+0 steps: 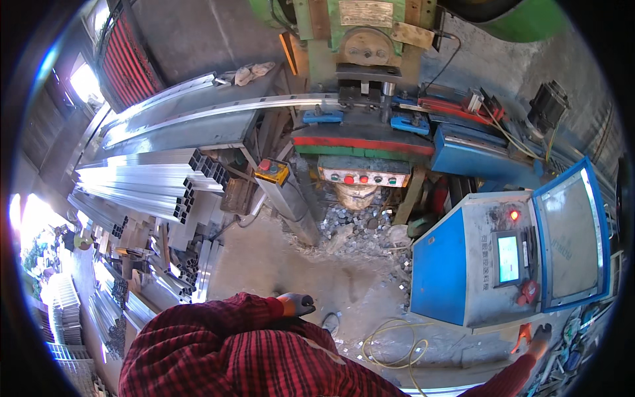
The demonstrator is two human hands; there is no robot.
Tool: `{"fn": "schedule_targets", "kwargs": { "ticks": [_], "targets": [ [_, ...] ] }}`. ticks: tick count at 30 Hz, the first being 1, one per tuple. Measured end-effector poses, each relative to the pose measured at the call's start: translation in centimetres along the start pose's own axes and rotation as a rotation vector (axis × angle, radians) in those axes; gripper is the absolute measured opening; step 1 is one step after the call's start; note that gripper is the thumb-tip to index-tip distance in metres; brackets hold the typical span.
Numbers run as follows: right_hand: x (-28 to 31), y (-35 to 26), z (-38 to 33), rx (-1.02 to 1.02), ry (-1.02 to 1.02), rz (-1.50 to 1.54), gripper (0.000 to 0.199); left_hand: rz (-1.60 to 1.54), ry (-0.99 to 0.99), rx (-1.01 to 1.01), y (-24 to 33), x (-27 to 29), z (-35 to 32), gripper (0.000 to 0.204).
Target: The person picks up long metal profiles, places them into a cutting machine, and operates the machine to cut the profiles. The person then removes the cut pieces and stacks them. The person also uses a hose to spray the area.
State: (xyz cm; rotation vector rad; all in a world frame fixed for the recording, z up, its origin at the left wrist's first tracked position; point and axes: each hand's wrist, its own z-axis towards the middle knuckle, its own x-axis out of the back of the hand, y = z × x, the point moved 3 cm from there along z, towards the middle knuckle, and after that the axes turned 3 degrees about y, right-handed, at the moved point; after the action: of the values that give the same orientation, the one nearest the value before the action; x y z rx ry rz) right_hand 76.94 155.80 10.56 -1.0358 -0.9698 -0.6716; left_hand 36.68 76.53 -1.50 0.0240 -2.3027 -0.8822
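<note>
My left hand (297, 304) is in front of my body at the lower middle, below a red plaid sleeve. Its dark-covered fingers are curled in, and nothing shows in them. Far to the lower right, my right hand (542, 336) reaches out past the control cabinet's base (438, 278). Its dark fingertips are bunched and bent; what they hold, if anything, is hidden. Just left of it is a small orange forked piece (522, 337), and whether the hand touches it I cannot tell. A green punch press (367, 20) stands ahead, a long metal profile (264, 104) leading to its die area.
Stacked square metal tubes (142, 180) lie at the left beside a work table (198, 129). A button post (291, 205) stands before the press. Metal offcuts (357, 225) litter the floor. A yellow hose (390, 344) coils near my feet. The cabinet has a lit screen (508, 258).
</note>
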Motion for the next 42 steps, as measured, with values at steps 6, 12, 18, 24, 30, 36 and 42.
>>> {"fn": "schedule_targets", "kwargs": {
  "ticks": [6, 12, 18, 24, 30, 36, 42],
  "targets": [
    [4.1, -24.9, -16.5, 0.215, 0.441, 0.461, 0.036, -0.093, 0.005, -0.005, -3.9, 2.0, -0.4, 0.047],
    [-15.7, -45.8, -30.8, 0.127, -0.267, 0.939, 0.031, -0.199, 0.084, 0.046, -8.9, 9.7, -0.8, 0.046],
    [-23.9, -73.9, -44.3, 0.713, -0.487, 0.806, 0.025, -0.445, 0.569, 0.045, -20.5, 27.0, -5.1, 0.040],
    [-26.3, -90.7, -47.4, 0.828, -0.571, 0.853, 0.024, -0.072, 0.803, -0.073, -27.5, 47.7, -8.5, 0.045],
    [-30.1, -101.8, -45.9, 1.023, -0.391, 0.633, 0.030, 0.370, 1.003, -0.276, -29.5, 62.6, -0.3, 0.061],
    [-35.1, -112.1, -39.5, 1.406, 0.238, 0.282, 0.037, 0.503, 1.019, -0.359, -28.9, 70.8, 10.6, 0.085],
    [-36.0, -118.4, -36.2, 1.462, 0.123, 0.248, 0.052, 0.611, 0.864, -0.279, -33.5, 74.3, 18.7, 0.081]
  ]
}}
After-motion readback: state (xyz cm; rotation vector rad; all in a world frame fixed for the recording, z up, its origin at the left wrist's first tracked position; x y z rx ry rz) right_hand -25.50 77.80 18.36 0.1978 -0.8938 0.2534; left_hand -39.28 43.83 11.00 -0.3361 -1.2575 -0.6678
